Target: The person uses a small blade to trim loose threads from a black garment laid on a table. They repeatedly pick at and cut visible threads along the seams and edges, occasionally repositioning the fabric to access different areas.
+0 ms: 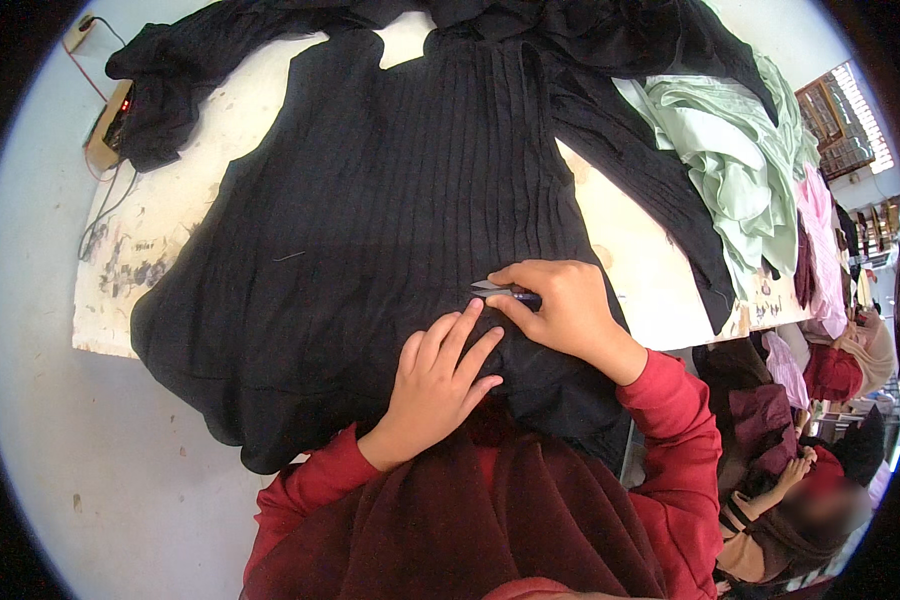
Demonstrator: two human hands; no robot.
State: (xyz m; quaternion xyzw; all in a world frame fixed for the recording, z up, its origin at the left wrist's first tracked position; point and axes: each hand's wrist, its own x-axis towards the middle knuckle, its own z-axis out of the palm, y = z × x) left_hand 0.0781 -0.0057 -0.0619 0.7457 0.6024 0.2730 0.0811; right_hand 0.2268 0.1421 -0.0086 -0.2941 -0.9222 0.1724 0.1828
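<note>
A black pleated garment piece lies spread over the table, its lower end hanging over the near edge. My right hand is closed around small thread snips, whose blades point left just above the pleats. Flat on the cloth, my left hand has its fingers spread, with one fingertip close beside the snip blades. A loose pale thread rests on the fabric to the left. Whether the blades touch a thread cannot be made out.
The pale, stained table carries more black cloth along its far side. Light green fabric and pink fabric are heaped at the right. A power strip with cables is at the left edge. Another person sits at lower right.
</note>
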